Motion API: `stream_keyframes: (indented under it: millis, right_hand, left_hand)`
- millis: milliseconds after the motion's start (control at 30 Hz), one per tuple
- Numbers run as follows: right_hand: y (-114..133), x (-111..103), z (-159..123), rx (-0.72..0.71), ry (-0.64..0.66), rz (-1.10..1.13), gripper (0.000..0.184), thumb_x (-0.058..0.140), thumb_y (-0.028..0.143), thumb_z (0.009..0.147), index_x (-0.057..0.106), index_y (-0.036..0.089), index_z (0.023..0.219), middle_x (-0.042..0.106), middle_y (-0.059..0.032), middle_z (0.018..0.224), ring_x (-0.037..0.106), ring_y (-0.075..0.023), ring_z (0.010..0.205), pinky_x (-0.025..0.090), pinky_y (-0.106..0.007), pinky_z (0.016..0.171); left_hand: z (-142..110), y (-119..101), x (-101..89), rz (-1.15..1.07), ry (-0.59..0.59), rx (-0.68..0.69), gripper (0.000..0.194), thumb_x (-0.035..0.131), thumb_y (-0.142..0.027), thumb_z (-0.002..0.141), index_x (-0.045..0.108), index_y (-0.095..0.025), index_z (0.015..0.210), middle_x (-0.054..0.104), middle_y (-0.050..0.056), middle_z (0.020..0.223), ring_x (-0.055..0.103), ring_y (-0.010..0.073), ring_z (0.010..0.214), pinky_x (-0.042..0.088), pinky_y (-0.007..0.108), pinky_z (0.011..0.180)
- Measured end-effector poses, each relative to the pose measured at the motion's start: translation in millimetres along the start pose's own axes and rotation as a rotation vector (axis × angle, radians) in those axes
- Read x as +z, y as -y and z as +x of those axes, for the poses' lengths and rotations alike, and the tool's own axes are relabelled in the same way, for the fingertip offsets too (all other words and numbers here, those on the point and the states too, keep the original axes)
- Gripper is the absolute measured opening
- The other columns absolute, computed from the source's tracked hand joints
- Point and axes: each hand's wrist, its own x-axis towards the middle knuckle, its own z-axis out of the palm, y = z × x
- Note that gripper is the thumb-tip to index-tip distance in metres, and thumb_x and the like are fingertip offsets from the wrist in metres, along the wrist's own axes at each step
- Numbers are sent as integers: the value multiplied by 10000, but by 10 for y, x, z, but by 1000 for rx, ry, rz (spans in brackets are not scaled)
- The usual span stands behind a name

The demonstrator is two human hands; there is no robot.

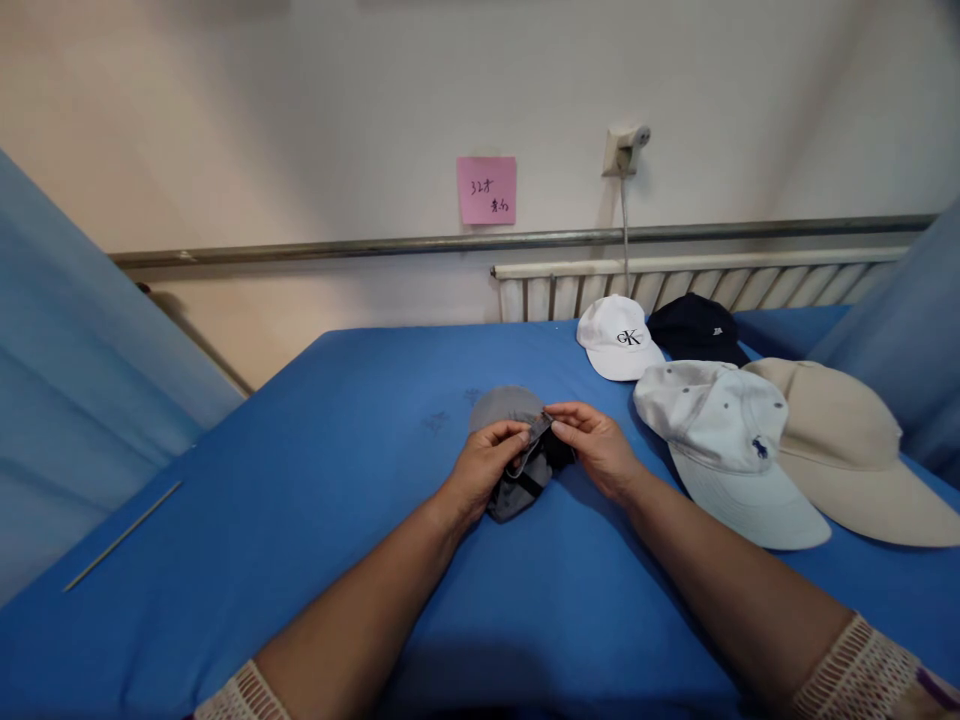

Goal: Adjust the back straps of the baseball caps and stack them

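A grey cap [517, 492] with a black lining or strap lies in the middle of the blue-covered bed, its lighter grey brim [504, 404] pointing away from me. Both hands pinch the cap's back strap. My left hand [484, 465] grips it from the left, thumb and fingers closed. On the other side my right hand [596, 448] pinches the strap's end between thumb and forefinger. The fingers partly cover the strap, so its fastening cannot be made out.
To the right sit a white cap [611, 325], a dark navy cap [694, 325], a pale blue-grey cap [712, 420] and a beige cap [832, 410]. A thin stick [124, 536] lies at left on the blue sheet [315, 430]. A radiator [697, 280] and metal rail [360, 246] run behind.
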Motion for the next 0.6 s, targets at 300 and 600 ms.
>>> stream_keyframes:
  millis: [300,600]
  right_hand:
    - [12,-4,-25,33,58,4,261,788,387,704,750,265,932,725,-16,902,626,-161,811,483,-319,776]
    - [57,6,-52,21,61,9,265,816,371,669,746,266,902,724,-13,878,634,-162,798,494,-335,774]
  left_hand:
    - [-35,-16,16,-4,-14,7,287,780,-410,685,718,-162,817,655,11,721,541,108,605,397,237,590]
    - [-43,-40,17,-36,11,-25,288,774,-418,677,690,-149,740,567,-14,615,447,76,542,332,222,544]
